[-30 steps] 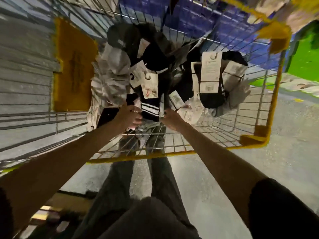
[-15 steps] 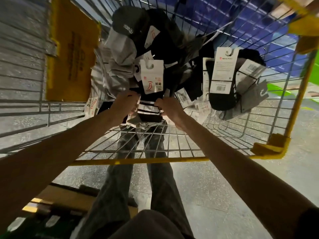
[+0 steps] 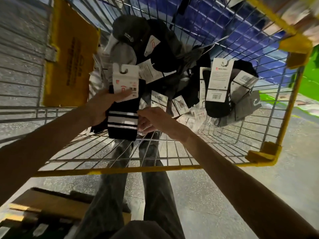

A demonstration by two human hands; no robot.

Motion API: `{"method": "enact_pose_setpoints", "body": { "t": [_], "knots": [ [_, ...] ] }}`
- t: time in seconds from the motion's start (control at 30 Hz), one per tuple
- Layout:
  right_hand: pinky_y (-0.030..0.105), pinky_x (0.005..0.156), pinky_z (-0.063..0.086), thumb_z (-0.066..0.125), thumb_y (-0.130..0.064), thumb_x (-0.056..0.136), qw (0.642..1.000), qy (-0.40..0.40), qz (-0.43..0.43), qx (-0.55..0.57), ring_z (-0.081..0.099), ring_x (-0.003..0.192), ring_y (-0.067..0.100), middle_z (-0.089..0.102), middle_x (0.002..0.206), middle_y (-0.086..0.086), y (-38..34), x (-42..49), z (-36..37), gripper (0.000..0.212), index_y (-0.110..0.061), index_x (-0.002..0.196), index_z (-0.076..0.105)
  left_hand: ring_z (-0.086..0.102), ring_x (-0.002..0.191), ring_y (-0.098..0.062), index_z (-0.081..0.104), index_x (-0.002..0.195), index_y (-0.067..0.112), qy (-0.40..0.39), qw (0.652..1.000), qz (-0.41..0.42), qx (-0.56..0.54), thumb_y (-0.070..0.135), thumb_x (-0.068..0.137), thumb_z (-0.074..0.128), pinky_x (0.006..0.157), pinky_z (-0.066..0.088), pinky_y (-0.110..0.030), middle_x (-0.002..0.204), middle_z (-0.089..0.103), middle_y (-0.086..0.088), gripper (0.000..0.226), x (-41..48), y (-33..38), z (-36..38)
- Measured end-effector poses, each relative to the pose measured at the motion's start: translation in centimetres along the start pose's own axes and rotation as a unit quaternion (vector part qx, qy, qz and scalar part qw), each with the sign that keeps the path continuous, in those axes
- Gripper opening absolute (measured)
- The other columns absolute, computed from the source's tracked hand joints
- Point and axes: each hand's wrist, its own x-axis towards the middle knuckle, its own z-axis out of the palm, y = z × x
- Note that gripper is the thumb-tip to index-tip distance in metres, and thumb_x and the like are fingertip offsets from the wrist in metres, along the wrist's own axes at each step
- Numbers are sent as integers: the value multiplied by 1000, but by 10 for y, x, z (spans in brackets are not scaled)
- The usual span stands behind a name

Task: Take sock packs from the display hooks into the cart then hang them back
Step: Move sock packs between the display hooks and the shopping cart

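My left hand (image 3: 103,109) gripped the striped pack (image 3: 123,121) at its card, hook slot up for rehanging, above the cart (image 3: 120,170). My right hand (image 3: 151,119) was curled at the cuff; couldn't tell if it held anything.

Your left hand (image 3: 101,109) now raises the striped sock pack (image 3: 123,118) off the pile, thumb moved onto its card; your right hand (image 3: 155,118) has shifted to the pack's 3 o'clock edge.

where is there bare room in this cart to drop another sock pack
Bare wire floor lies along the near yellow rim and in the near right corner. Crowded: the sock heap from the yellow panel to the black pack at right.
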Motion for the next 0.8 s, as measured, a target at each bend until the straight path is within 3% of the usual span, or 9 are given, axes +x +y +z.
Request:
{"method": "enact_pose_setpoints", "body": {
  "t": [0.1,0.17,0.23,0.33,0.5,0.6,0.7,0.8],
  "knots": [
    [40,83,52,57,-20,93,976,179,-43,-116,63,85,23,68,93,10,21,19,-18,11,-12,97,63,72,96,-19,69,105,19,37,999,-14,-30,26,71,74,67,60,-31,109,73,-4,35,6,-6,-17],
    [38,77,49,60,-11,85,932,304,-28,-192,60,96,28,64,106,12,32,29,-34,29,-11,114,54,73,93,-18,68,106,19,42,998,-20,-39,27,68,75,63,60,-30,107,74,-3,39,9,-9,-21],
    [33,69,42,60,-4,82,917,351,-17,-188,58,96,27,60,107,11,37,36,-46,41,-5,119,43,74,90,-17,69,105,20,33,998,-21,-45,25,76,74,64,59,-30,101,76,-1,30,12,-11,-17],
    [40,73,50,65,-8,80,937,323,27,-133,62,93,29,59,101,8,44,51,-49,52,-6,121,34,74,81,-13,69,99,22,42,998,-16,-40,19,88,68,61,58,-27,88,77,4,11,14,-9,-8],
    [48,78,56,75,-39,64,943,314,34,-108,67,90,35,69,102,10,70,86,-46,63,-21,116,44,73,89,-15,69,104,23,38,999,-16,-17,21,89,69,73,57,-34,99,76,2,15,13,-14,-8],
    [47,81,55,77,-37,65,944,318,6,-87,68,92,29,71,101,5,54,71,-39,56,-21,114,56,73,88,-13,69,103,23,41,999,-9,-9,21,88,70,75,57,-34,96,77,4,15,13,-14,-8],
    [51,75,57,73,-42,65,942,329,-38,-50,69,78,24,70,87,3,30,38,-40,38,-25,95,58,73,80,-6,69,99,25,49,999,18,10,19,89,70,64,58,-25,86,77,11,12,13,-14,-8],
    [58,75,55,71,-18,82,949,298,-66,79,69,71,23,70,85,8,5,-5,-37,18,-14,92,57,72,82,-1,68,102,22,43,998,45,30,16,88,71,62,56,-16,84,76,14,15,13,-14,-7]
  ]
}}
